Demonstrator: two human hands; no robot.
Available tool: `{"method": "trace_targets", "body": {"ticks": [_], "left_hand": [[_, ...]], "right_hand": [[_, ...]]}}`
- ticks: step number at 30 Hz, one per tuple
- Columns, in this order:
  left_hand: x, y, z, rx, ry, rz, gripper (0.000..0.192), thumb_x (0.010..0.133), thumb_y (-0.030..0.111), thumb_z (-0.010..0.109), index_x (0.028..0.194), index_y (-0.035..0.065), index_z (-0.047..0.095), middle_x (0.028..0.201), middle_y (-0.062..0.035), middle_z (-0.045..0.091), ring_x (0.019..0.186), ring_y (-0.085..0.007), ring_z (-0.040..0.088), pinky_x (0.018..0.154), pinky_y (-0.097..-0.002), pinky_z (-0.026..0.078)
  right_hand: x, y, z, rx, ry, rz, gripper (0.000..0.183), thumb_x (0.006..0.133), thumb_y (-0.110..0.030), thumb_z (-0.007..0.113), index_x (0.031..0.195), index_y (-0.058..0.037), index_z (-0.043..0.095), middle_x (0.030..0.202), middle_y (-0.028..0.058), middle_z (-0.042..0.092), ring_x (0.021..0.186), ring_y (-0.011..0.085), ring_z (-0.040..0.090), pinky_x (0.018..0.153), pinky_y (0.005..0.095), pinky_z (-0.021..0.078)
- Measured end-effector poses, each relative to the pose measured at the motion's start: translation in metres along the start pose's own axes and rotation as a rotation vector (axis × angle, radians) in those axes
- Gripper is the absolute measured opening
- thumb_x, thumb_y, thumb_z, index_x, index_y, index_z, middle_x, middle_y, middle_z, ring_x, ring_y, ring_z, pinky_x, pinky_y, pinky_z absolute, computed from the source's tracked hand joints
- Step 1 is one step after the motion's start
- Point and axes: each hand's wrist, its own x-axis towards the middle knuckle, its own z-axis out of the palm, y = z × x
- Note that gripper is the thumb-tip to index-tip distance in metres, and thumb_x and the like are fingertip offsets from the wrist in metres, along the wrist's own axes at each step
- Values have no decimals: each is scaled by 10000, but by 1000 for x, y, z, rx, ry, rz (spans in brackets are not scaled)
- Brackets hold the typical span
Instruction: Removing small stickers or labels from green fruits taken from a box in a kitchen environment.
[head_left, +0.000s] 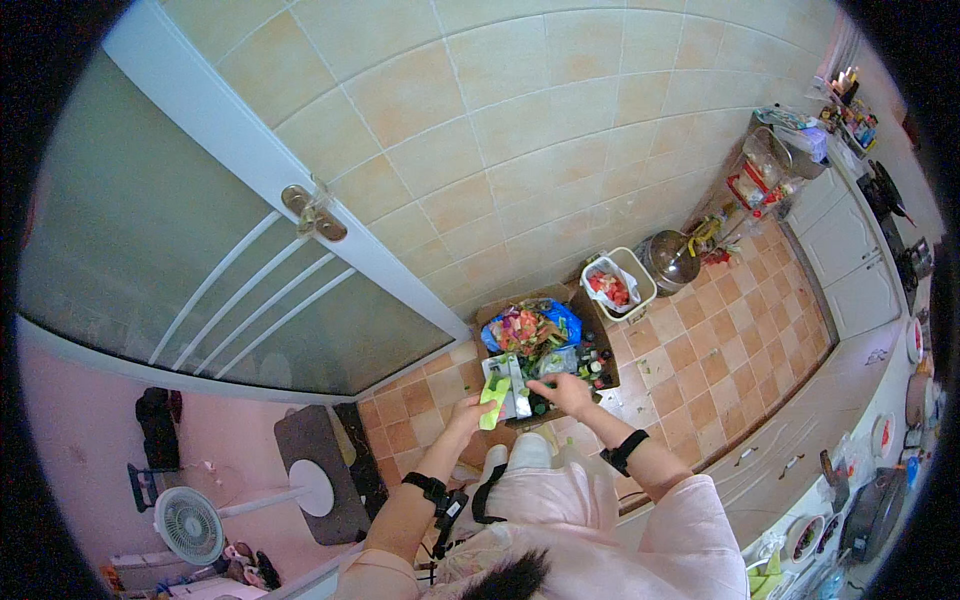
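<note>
My left hand (472, 415) grips a long, flat, bright-green piece (493, 401); whether it is vegetable or packaging I cannot tell. To its right, my right hand (568, 394) is held over the box with thumb and forefinger near each other, and anything small between them is too blurred to make out. Below both hands stands an open cardboard box (609, 341). Inside it are a blue plastic bag (564, 319) with colourful scraps and leaves, several dark bottles (596, 364) and a whitish carton (516, 386).
A cream bin (643, 279) with a white liner and red scraps stands beyond the box, next to a metal pot (673, 262). On the left is a glazed door (247, 225), with a white fan (189, 525) past it. A counter (847, 397) with dishes runs along the right.
</note>
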Motion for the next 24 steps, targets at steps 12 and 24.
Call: {"method": "trace_targets", "body": {"ticks": [12,24], "left_hand": [[-11,13,25,68,26,-12,233,780,65,537,961,-80,513,873,-134,580,751,-199,588,660,-282,495],[20,-17,5,2,109,-43,215,793,58,504,942,-96,497,827,-174,570,698,-247,585,603,-307,497]], "right_hand": [[-13,-4,16,-81,118,-217,464,693,-562,504,800,-134,649,646,121,594,610,277,580,578,348,460],[-4,-7,32,-140,55,-112,508,687,-612,465,809,-155,651,668,94,606,638,264,587,577,348,458]]}}
